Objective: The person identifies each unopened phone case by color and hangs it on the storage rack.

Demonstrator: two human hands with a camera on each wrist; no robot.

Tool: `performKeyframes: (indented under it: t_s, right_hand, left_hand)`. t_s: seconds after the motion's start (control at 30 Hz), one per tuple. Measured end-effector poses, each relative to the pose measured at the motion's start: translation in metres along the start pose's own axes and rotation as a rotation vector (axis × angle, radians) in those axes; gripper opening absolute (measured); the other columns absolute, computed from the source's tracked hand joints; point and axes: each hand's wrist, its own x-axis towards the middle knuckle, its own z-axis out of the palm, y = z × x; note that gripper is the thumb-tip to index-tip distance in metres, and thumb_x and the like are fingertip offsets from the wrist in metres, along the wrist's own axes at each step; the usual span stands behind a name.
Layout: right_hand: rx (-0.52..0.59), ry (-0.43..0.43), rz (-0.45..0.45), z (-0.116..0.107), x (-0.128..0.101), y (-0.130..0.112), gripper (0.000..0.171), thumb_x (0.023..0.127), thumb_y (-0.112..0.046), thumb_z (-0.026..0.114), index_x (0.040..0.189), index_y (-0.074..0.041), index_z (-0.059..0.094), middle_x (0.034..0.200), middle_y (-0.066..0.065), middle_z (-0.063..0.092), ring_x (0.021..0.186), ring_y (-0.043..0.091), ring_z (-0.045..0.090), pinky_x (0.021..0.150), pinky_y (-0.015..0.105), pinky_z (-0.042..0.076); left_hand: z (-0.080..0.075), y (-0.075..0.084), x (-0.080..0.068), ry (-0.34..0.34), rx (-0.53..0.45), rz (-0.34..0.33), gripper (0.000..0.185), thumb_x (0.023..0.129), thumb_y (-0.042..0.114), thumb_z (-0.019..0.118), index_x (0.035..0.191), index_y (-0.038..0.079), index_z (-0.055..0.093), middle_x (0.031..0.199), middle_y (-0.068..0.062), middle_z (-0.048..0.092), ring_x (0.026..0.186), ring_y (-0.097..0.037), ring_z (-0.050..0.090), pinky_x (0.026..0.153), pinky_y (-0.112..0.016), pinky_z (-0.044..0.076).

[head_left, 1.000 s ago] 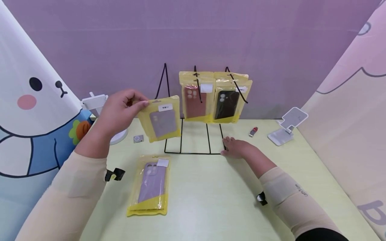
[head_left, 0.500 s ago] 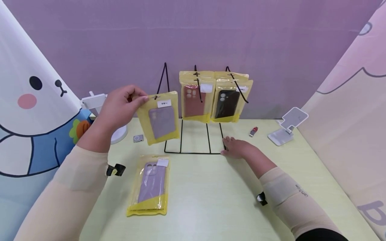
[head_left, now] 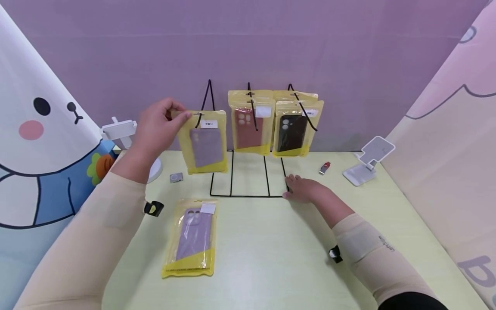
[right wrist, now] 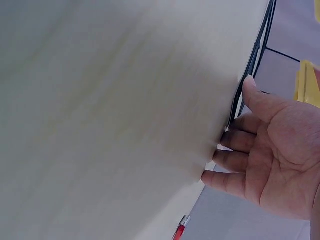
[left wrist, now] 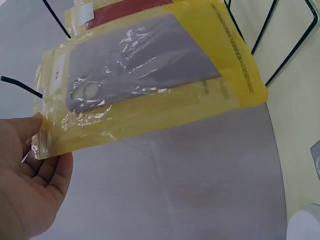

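My left hand [head_left: 159, 129] pinches the top left corner of a yellow-edged clear pouch [head_left: 206, 159] with a lilac phone case inside. The left hook [head_left: 204, 101] of a black wire rack passes through the pouch's top hole, its tip sticking out in front; the left wrist view shows this hook [left wrist: 20, 86] too. My right hand [head_left: 304, 189] touches the front right corner of the rack's base [head_left: 252, 196], fingers fairly straight and thumb against the wire. Another pouch with a purple phone case [head_left: 195, 234] lies flat on the table before the rack.
Pouches with a red case [head_left: 248, 133] and a black case [head_left: 291, 133] hang on the middle and right hooks, more behind them. A red-and-silver USB stick [head_left: 324, 168] and a white phone stand [head_left: 364, 165] are right; a small grey square [head_left: 176, 177] and white stand [head_left: 120, 129] left.
My left hand has lifted the lilac-case pouch and pushed it back along the left hook, whose tip now shows in front. My right hand stays at the rack's corner.
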Motion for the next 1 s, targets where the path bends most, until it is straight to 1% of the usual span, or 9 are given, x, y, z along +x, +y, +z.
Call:
performKeyframes:
  t_s: [0.1,0.27,0.4,0.53,0.73,0.87,1.0]
  right_hand:
    - [-0.004,0.0,0.0,0.0,-0.001,-0.001,0.076,0.104,-0.047,0.04,0.156,0.0,0.014,0.163,0.023,0.01,0.15,0.041,0.011,0.119,0.056,0.023]
    - [-0.014,0.001,0.003,-0.001,-0.002,-0.001,0.076,0.103,-0.047,0.041,0.156,0.0,0.014,0.163,0.022,0.011,0.15,0.041,0.012,0.119,0.056,0.024]
    - [-0.006,0.0,0.012,0.0,-0.002,-0.001,0.076,0.103,-0.048,0.041,0.157,-0.002,0.014,0.163,0.021,0.01,0.15,0.04,0.011,0.119,0.055,0.024]
    - [-0.008,0.002,0.006,-0.001,-0.002,-0.001,0.076,0.103,-0.048,0.042,0.156,-0.001,0.015,0.163,0.021,0.011,0.15,0.04,0.011,0.119,0.056,0.024]
    - [-0.024,0.006,-0.004,-0.001,0.0,0.0,0.076,0.103,-0.048,0.041,0.156,0.0,0.016,0.163,0.022,0.012,0.15,0.041,0.012,0.119,0.056,0.024]
    - [-0.021,0.005,0.005,-0.001,0.0,0.0,0.076,0.103,-0.049,0.042,0.156,-0.001,0.016,0.163,0.021,0.012,0.15,0.04,0.012,0.119,0.056,0.025]
    - [-0.017,0.002,0.014,-0.001,0.001,0.0,0.077,0.102,-0.049,0.042,0.157,-0.002,0.015,0.163,0.02,0.011,0.15,0.039,0.012,0.119,0.056,0.025]
  left_hand:
    - [0.001,0.001,0.007,0.018,0.008,0.003,0.042,0.096,0.05,0.055,0.115,0.014,0.064,0.101,-0.005,0.058,0.084,-0.023,0.05,0.066,-0.035,0.043]
    - [0.004,0.001,0.018,0.044,0.022,-0.008,0.043,0.096,0.049,0.056,0.116,0.012,0.064,0.104,-0.005,0.056,0.088,-0.022,0.049,0.068,-0.034,0.043]
    - [0.007,0.003,0.027,0.05,0.029,-0.041,0.042,0.096,0.048,0.056,0.116,0.011,0.063,0.108,-0.004,0.054,0.092,-0.021,0.049,0.07,-0.033,0.044]
    - [0.009,0.004,0.037,0.048,0.024,-0.078,0.039,0.097,0.045,0.056,0.116,0.011,0.062,0.114,-0.004,0.055,0.096,-0.021,0.05,0.073,-0.031,0.046]
    - [0.011,0.0,0.052,0.053,0.005,-0.136,0.039,0.096,0.046,0.056,0.116,0.013,0.06,0.117,-0.002,0.053,0.098,-0.02,0.049,0.073,-0.03,0.047]
    - [0.012,0.0,0.061,0.058,0.021,-0.133,0.039,0.096,0.046,0.057,0.116,0.013,0.06,0.117,-0.002,0.054,0.098,-0.02,0.049,0.074,-0.031,0.047]
    - [0.014,0.001,0.066,0.065,0.046,-0.125,0.039,0.097,0.045,0.057,0.117,0.011,0.06,0.12,-0.004,0.056,0.101,-0.021,0.051,0.078,-0.033,0.048]
